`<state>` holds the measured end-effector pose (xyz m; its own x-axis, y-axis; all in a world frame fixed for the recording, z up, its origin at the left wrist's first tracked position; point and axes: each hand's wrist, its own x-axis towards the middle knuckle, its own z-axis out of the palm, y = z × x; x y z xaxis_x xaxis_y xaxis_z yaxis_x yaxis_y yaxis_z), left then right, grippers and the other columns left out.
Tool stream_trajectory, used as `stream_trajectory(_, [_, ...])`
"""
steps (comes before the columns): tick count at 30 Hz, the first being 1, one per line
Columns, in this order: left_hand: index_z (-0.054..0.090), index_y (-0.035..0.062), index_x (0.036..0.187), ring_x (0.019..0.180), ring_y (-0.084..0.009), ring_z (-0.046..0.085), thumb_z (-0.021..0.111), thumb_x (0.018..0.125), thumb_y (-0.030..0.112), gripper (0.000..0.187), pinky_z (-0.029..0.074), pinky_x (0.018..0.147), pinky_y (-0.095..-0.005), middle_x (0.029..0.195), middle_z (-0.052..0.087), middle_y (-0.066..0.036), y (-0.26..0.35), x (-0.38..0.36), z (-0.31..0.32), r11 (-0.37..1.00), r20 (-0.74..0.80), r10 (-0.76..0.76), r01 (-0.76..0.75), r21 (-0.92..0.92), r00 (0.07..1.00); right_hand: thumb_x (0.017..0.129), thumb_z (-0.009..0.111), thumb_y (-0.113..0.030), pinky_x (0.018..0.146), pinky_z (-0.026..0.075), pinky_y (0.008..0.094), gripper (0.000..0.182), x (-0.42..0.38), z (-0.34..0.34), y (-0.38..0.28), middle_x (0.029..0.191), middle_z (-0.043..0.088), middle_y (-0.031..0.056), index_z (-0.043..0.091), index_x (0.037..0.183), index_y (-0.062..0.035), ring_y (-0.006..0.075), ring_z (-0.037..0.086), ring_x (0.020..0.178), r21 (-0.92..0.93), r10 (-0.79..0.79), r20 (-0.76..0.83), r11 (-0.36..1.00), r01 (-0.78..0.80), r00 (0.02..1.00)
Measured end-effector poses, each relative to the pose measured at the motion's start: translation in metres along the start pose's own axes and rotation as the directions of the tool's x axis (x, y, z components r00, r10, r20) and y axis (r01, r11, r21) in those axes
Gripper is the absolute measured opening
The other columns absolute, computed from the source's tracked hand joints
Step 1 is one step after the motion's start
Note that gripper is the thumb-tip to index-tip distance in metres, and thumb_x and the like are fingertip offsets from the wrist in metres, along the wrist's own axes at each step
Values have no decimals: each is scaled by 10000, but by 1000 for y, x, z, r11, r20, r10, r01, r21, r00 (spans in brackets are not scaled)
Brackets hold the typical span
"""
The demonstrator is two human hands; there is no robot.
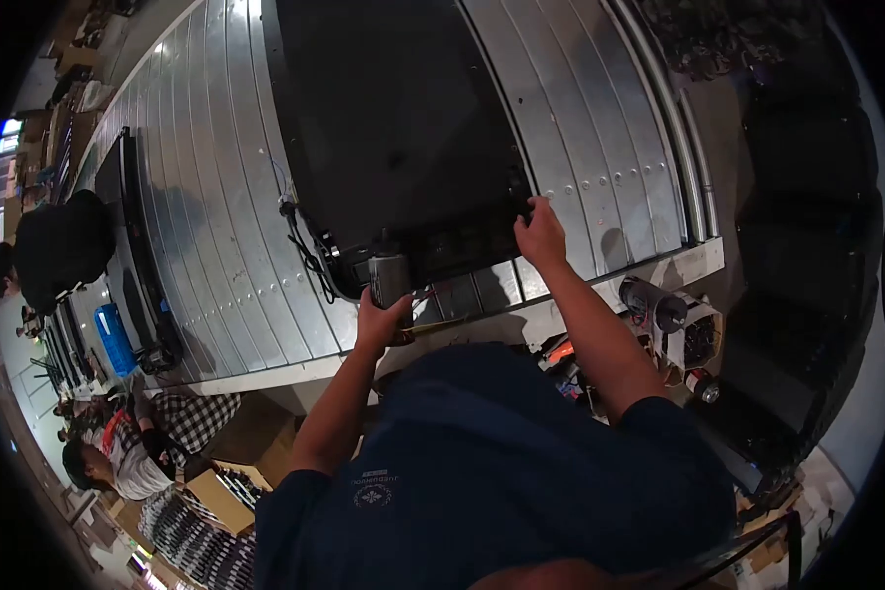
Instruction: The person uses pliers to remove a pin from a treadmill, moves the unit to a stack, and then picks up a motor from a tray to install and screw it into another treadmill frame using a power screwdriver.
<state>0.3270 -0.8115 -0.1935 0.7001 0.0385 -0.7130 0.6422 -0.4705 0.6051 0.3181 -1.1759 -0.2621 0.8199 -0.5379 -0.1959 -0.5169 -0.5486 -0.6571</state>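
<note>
A black treadmill deck lies on the slatted metal table in front of me, its near end towards my body. My left hand is closed round the lower part of a dark grey cylindrical motor, which stands at the deck's near left corner. Beside it, black cables run along the deck's left edge. My right hand is closed at the near right corner of the deck, thumb and forefinger together on its edge. The undersides of its fingers are hidden.
Another motor sits low at the right beside a white box of parts. The table edge runs before my waist. At the left are a person in black, a seated person and a blue tray. Dark stacked pieces stand right.
</note>
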Motion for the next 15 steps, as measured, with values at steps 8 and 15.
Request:
stream_trajectory(8, [453, 82, 1546, 1193, -385, 692, 902, 701, 447, 1024, 552, 1021, -473, 1323, 683, -212, 80, 9, 28, 717, 257, 235, -346, 605, 937, 907, 787, -245, 815, 582, 447, 291, 5, -7, 8, 944, 761, 142, 699, 1091, -38, 326, 746, 897, 74, 24, 72, 997, -29, 997])
stream_trajectory(15, [454, 114, 1559, 1169, -409, 690, 862, 696, 502, 1030, 578, 991, -489, 1345, 646, -205, 129, 44, 92, 453, 474, 242, -531, 716, 847, 908, 804, -258, 809, 594, 411, 326, 6, -13, 6, 981, 784, 152, 724, 1126, -30, 303, 766, 904, 164, 51, 122, 984, -71, 991])
